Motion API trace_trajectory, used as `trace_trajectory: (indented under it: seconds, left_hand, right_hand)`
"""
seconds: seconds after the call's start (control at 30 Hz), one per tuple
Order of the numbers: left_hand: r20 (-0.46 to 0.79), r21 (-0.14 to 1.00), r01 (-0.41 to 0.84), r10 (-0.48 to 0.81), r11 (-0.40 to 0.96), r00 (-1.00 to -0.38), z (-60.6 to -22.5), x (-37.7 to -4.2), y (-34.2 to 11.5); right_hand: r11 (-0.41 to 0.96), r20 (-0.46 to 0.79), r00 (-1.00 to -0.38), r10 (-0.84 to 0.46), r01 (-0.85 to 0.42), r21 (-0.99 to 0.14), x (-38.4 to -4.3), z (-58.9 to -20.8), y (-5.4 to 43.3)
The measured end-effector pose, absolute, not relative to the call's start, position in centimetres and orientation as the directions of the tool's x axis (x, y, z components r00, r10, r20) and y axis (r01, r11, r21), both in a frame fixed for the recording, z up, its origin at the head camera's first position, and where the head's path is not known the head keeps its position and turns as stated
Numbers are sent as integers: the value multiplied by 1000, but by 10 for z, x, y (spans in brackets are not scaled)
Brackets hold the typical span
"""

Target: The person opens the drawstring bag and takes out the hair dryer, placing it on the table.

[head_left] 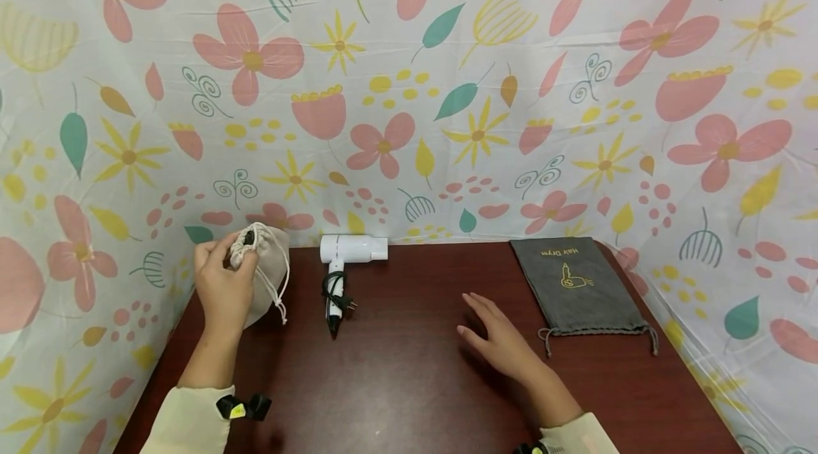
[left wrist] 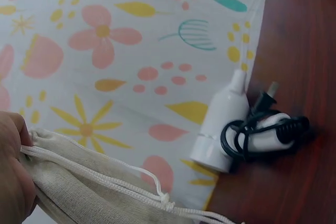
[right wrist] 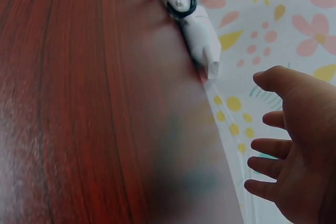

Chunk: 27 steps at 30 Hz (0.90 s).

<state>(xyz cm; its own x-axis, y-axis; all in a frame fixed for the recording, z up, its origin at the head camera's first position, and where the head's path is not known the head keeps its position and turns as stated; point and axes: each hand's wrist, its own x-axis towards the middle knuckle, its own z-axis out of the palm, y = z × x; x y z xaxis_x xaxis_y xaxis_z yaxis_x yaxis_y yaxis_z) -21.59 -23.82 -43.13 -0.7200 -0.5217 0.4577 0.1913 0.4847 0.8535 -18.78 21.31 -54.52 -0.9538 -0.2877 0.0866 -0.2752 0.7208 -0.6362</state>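
Observation:
My left hand [head_left: 224, 283] grips the gathered neck of a beige drawstring bag [head_left: 271, 271] at the table's back left. White cords with knotted ends hang down the bag's side, and something dark shows at its mouth. Beside it lies a white hair dryer [head_left: 353, 249], its black cord wound round the handle and the plug sticking out. My right hand [head_left: 501, 344] hovers over the table right of centre, fingers spread and holding nothing. In the right wrist view that hand's fingers [right wrist: 270, 148] are extended, with the dryer beyond them.
A grey drawstring pouch [head_left: 578, 290] printed "Hair Dryer" lies flat at the back right of the dark red-brown table [head_left: 396, 383]. A flower-patterned cloth [head_left: 409, 99] hangs behind the table and along its sides.

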Motion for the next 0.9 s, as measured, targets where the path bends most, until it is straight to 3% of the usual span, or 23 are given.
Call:
trace_trajectory:
  seconds: [0.9]
  left_hand:
    - [531,822,298,-467,485,-707,-405,-202,-191]
  right_hand:
    - [658,98,-934,-343,-313,-685,-193,-530,168]
